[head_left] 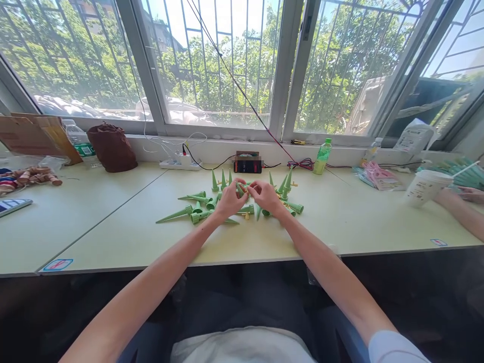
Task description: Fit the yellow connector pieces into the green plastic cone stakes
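Observation:
My left hand (pixel 230 199) is closed around a green plant-watering spike (pixel 239 190) above the middle of the table. My right hand (pixel 266 195) meets it from the right, thumb and finger pinched on a small yellow valve (pixel 245 190) at the spike. Fingers partly cover both pieces. Several more green spikes lie around my hands, such as a long one (pixel 174 215) on the left and another (pixel 295 206) on the right. A few stand point up, among them one (pixel 215 181) behind my left hand. A loose yellow valve (pixel 247 216) rests below my hands.
A phone (pixel 247 164) leans by the sill, with a power strip (pixel 180 164) to its left. A green bottle (pixel 322 156), a brown pouch (pixel 112 147) and a white cup (pixel 427 188) stand farther out. Another person's hand (pixel 471 194) is at the far right.

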`<state>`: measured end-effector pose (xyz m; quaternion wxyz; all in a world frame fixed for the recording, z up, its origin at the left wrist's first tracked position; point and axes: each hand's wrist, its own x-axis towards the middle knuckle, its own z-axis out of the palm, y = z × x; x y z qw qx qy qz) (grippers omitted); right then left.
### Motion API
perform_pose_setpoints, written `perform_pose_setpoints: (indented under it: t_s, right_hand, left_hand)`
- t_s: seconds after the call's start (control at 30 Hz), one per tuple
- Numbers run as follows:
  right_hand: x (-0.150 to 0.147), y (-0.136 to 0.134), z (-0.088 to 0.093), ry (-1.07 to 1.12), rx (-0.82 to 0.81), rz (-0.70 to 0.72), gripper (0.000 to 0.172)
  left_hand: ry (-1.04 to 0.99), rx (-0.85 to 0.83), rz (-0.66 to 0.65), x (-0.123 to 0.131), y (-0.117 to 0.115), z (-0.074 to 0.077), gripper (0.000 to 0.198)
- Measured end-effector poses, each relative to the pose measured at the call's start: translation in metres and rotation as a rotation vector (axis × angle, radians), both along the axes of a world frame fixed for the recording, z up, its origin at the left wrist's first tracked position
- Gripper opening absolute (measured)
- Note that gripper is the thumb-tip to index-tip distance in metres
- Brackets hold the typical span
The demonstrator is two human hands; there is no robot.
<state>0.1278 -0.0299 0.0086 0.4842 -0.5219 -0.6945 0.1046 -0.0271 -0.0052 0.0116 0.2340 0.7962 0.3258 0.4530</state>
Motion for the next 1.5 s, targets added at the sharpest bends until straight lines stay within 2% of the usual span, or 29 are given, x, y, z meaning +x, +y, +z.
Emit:
perform_pose_setpoints:
  t_s: [0.13,0.3,0.63,0.7,0.83,0.97,1.27,1.33,1.5]
  right_hand:
    - [0.0001,0.0006,-0.0009,0.031,-0.016,0.051,0.011]
    - [0.0018,0.0024,-0.0021,0.014,-0.014,0.024,0.010]
    - [0.0045,0.0046,-0.0020,-0.103,0.016,-0.086,0.037]
    - [0.0042,0.0038,-0.0018,-0.090,0.003,-0.085,0.034]
    - [0.0025,0.0008,-0.0001,-0.031,-0.054,-0.041,0.015]
    - [0.0015,0.0000,0.0016,-0.031,-0.044,-0.016,0.012]
    - [0.0047,0.0071,-0.0046,-0.141,0.004,-0.096,0.038]
    - [0.0040,0.0056,-0.0038,-0.110,-0.004,-0.086,0.034]
    - [0.0012,-0.0012,0.0006,-0.032,-0.046,-0.020,0.012]
  left_hand:
    - [0.006,0.006,0.015,-0.0003,0.0003,-0.0013,0.026]
    - [0.027,0.086,0.004,-0.0006,0.0054,-0.0056,0.017]
    - [0.076,0.090,0.010,-0.0001,0.0033,-0.0027,0.015]
    - [0.079,0.092,0.016,0.0001,0.0030,-0.0025,0.015]
    - [0.075,0.092,0.042,0.0000,0.0041,-0.0029,0.015]
    - [0.070,0.103,0.047,-0.0004,0.0053,-0.0033,0.014]
    - [0.074,0.127,-0.010,-0.0001,0.0064,-0.0057,0.016]
    - [0.074,0.128,0.003,0.0000,0.0058,-0.0051,0.015]
    - [0.079,0.075,0.046,-0.0007,0.0040,-0.0030,0.015]
